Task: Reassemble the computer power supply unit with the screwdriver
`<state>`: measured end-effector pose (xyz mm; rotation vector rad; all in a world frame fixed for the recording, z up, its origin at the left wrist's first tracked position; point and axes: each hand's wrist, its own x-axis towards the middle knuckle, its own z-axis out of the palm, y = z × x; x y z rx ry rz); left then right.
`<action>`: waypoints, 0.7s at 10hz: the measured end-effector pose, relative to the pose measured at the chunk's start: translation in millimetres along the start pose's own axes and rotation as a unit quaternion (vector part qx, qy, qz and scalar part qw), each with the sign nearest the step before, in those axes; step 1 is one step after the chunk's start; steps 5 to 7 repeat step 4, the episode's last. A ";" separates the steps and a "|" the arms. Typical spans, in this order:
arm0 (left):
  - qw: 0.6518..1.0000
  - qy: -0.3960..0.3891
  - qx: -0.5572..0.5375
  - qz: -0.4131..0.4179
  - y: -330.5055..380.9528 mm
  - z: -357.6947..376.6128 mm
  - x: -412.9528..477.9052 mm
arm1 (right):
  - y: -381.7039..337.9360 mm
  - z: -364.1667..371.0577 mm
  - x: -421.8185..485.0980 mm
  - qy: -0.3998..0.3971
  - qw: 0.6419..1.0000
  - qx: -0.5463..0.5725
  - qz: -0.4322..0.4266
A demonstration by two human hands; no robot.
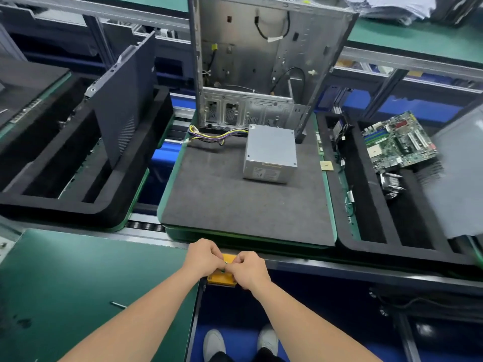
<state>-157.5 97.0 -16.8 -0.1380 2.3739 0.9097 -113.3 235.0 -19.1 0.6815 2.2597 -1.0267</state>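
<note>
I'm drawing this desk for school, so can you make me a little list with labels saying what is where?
hands: left hand and right hand meet over a yellow block, both seeming to pinch a small part
power supply: grey box lying on the dark mat, untouched
wires: coloured, trailing left from it
case: open, upright behind it
circuit board: in the right-hand tray

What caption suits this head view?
Over a yellow block, left hand and right hand touch; the power supply unit sits on the grey mat.
</note>
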 end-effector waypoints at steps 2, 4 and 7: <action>1.000 0.016 -0.001 0.027 40.9 46.3 -2.2 | 46.2 -43.0 2.8 -0.012 0.999 0.016 -0.034; 0.996 0.076 -0.018 0.048 85.1 108.5 -8.9 | 107.9 -91.4 9.2 -0.001 0.993 0.095 -0.072; 0.996 0.076 -0.018 0.048 85.1 108.5 -8.9 | 107.9 -91.4 9.2 -0.001 0.993 0.095 -0.072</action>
